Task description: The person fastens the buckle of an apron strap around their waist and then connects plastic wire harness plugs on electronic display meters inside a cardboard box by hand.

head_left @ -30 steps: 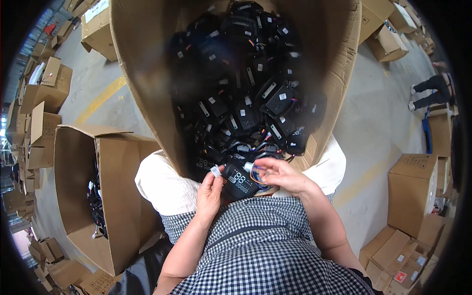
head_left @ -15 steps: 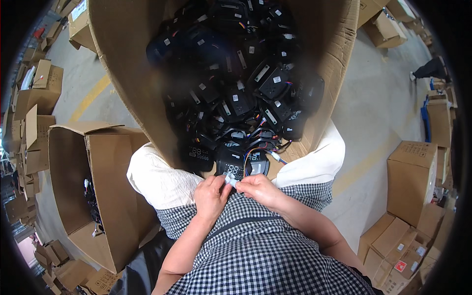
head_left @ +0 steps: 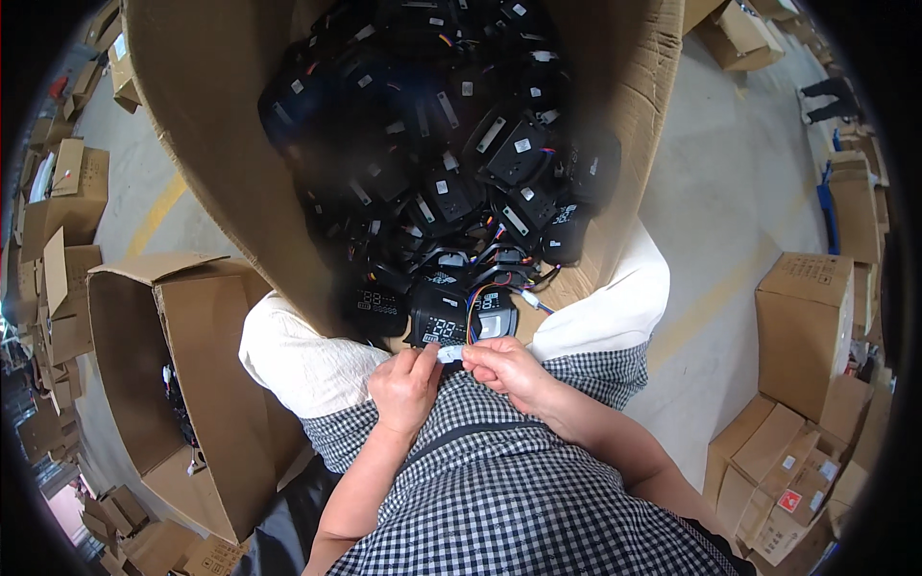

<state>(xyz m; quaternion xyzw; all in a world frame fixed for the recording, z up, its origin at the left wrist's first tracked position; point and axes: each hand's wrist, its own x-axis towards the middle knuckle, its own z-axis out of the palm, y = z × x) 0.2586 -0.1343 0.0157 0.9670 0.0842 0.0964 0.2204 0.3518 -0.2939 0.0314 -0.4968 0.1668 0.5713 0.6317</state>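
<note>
Between my fingertips, just above my lap, is a small white plug connector (head_left: pixel 449 354) with coloured wires (head_left: pixel 472 312) running up from it. My left hand (head_left: pixel 403 389) pinches its left end. My right hand (head_left: pixel 509 371) is closed on the right end, where the wires come in. Right beyond my fingers lies a black display unit (head_left: pixel 444 322) with pale digit-shaped markings, at the near edge of a large open cardboard box (head_left: pixel 206 182). Many similar black units (head_left: pixel 451 197) with wires and white plugs are heaped inside the box.
A second open cardboard box (head_left: pixel 206 384) at my left holds dark parts with wires. Closed cartons (head_left: pixel 802 331) are stacked on the right, and more boxes line both sides. A person's legs (head_left: pixel 831 100) show at the far right on the grey floor (head_left: pixel 715 211).
The view has shifted, so the large box and its heap sit slightly further left. Both hands stay at the connector, its two ends now more in line.
</note>
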